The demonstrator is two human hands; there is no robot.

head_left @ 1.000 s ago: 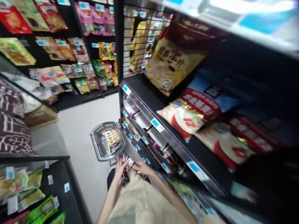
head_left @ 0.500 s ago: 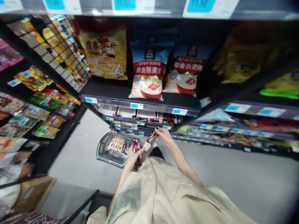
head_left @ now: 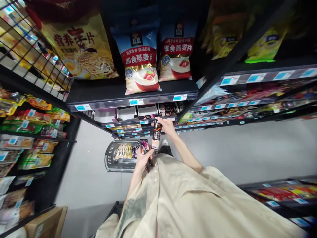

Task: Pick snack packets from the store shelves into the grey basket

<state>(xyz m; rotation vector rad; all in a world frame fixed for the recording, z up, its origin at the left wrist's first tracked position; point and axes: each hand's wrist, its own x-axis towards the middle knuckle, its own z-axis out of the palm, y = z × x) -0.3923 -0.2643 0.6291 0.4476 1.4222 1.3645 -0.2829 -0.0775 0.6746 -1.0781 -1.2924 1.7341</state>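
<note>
My right hand (head_left: 167,127) is closed on the upper end of a black stick packet (head_left: 156,134) with white lettering and a pale lower end. The packet stands nearly upright in front of my body. Its lower end comes close to my left hand (head_left: 144,158), whose fingers are closed around several dark purple packets (head_left: 144,144). Whether the left fingers also touch the black packet I cannot tell. Below and to the left, a grey plastic basket (head_left: 109,155) rests on the floor. A row of cream, yellow and dark stick packets (head_left: 125,151) lies in it.
Ahead is a dark shelf (head_left: 99,92) with oatmeal bags (head_left: 141,62). Under it, open display boxes (head_left: 126,113) hold small packets. Snack shelves (head_left: 37,142) line the left, a cardboard box (head_left: 46,223) stands lower left, and more shelving (head_left: 279,198) is at lower right.
The black packet has swung from a slant to nearly upright, and my right hand has shifted up and slightly left with it. The camera view has moved. My left hand still holds its packets.
</note>
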